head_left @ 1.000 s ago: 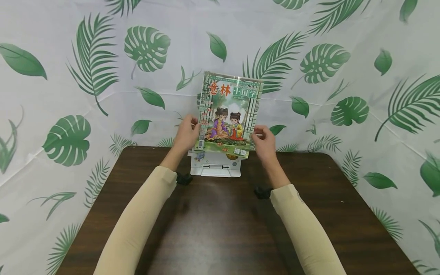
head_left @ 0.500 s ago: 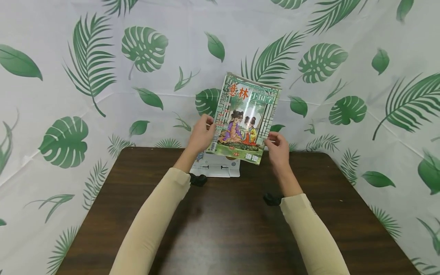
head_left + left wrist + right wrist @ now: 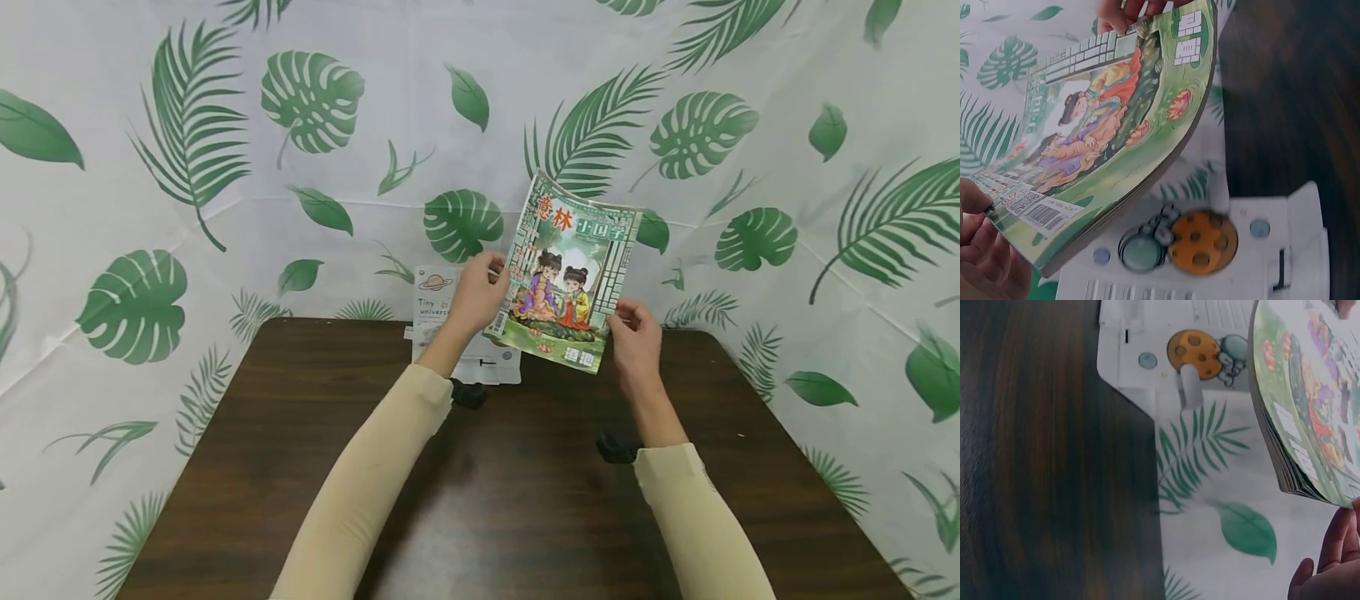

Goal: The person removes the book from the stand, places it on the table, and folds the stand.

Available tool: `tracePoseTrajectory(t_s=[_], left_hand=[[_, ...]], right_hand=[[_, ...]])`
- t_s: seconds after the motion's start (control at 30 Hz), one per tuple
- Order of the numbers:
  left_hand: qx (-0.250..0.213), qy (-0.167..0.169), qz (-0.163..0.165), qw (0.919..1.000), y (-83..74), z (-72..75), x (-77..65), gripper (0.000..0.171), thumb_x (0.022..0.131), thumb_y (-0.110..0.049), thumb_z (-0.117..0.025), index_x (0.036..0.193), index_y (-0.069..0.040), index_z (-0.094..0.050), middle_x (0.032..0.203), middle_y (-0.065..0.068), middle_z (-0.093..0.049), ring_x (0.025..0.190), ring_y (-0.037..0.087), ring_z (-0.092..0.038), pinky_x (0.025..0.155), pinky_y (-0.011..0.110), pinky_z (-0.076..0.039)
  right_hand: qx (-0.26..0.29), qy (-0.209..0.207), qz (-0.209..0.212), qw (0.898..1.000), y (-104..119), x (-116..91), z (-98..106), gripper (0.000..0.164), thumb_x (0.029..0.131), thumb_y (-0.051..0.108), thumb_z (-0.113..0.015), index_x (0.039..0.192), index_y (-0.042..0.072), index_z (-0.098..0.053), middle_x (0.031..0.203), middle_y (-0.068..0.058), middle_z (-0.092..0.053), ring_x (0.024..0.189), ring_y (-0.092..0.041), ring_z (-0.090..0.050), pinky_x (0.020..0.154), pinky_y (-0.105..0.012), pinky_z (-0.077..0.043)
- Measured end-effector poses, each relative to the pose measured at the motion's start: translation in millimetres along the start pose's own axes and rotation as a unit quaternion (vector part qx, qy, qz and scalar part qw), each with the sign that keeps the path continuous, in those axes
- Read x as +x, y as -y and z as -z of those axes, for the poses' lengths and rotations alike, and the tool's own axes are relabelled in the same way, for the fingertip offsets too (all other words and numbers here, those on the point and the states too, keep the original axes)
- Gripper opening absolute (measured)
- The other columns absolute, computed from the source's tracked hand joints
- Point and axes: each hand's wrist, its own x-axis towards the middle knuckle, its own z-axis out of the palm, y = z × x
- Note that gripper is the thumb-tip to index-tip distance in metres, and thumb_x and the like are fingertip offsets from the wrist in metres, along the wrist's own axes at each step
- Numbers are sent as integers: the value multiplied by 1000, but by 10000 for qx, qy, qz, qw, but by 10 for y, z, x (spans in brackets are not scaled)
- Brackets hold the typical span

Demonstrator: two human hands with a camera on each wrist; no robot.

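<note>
A magazine (image 3: 568, 275) with a green illustrated cover of two figures is held up over the back of the table, tilted and slightly bowed. My left hand (image 3: 480, 292) pinches its left edge, thumb on the cover beside the barcode in the left wrist view. At the opposite edge my right hand (image 3: 637, 333) grips it low down. Behind the magazine and left hand stands a white book stand (image 3: 435, 287) printed "Tiny universe", with planets on it; part of it is hidden. An orange cratered planet shows on the stand (image 3: 1254, 250) in the left wrist view.
The dark wooden table (image 3: 480, 500) stretches toward me, its back edge against a white cloth (image 3: 375, 108) printed with green leaves. A black wrist camera (image 3: 468, 393) sits under the left wrist, and another black camera (image 3: 617, 450) under the right.
Both hands have carried the magazine to the right and slightly down, away from the front of the book stand. It leans more clockwise now, and more of the stand shows.
</note>
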Motion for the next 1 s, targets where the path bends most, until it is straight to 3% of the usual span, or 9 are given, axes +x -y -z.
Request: tracePoseTrajectory(t_s=[0.43, 0.6, 0.7, 0.83, 0.9, 1.0], left_hand=[[-187, 109, 35, 9998, -192, -616, -35, 25, 111, -15, -56, 130, -4, -68, 121, 12, -68, 109, 25, -68, 93, 38, -57], [-103, 417, 87, 9990, -247, -820, -106, 28, 112, -16, -56, 134, -2, -67, 123, 13, -67, 110, 25, -67, 93, 39, -57], [-178, 765, 124, 9968, -236, -944, -159, 30, 112, -13, -53, 136, 0, -64, 118, 9, -63, 101, 17, -61, 90, 33, -55], [-340, 1215, 46, 9920, -175, -1093, -205, 10, 109, -4, -49, 102, -1, -56, 84, 1, -44, 69, 10, -40, 67, 26, -39], [-320, 1308, -18, 9909, -120, -1150, -218, 18, 106, 0, -49, 89, -5, -45, 72, -1, -30, 59, 12, -28, 59, 27, -30], [-123, 1389, 8, 9902, -80, -1228, -254, 19, 106, 1, -51, 87, -3, -51, 69, 1, -36, 55, 13, -30, 54, 27, -30]], right_hand=[[-459, -361, -176, 9981, -162, -75, 424, 35, 105, 9, -61, 138, -2, -64, 106, 13, -57, 100, -4, -52, 83, -20, -45], [-643, -477, -420, 9959, -272, -152, 616, 37, 106, 10, -59, 140, -1, -64, 106, 12, -58, 99, -5, -51, 82, -20, -45], [-883, -522, -587, 9930, -314, -193, 725, 39, 107, 16, -58, 143, 1, -64, 108, 8, -57, 100, -7, -50, 82, -23, -44], [-1202, -427, -829, 9884, -348, -226, 820, 43, 109, 20, -57, 148, 3, -63, 114, 4, -55, 102, -11, -49, 82, -27, -44], [-1306, -366, -868, 9870, -369, -243, 820, 43, 109, 20, -56, 148, 3, -63, 117, 0, -56, 104, -14, -50, 82, -27, -45], [-1421, -288, -918, 9852, -412, -260, 831, 42, 108, 18, -56, 146, 2, -64, 120, -4, -58, 104, -16, -51, 79, -25, -45]])
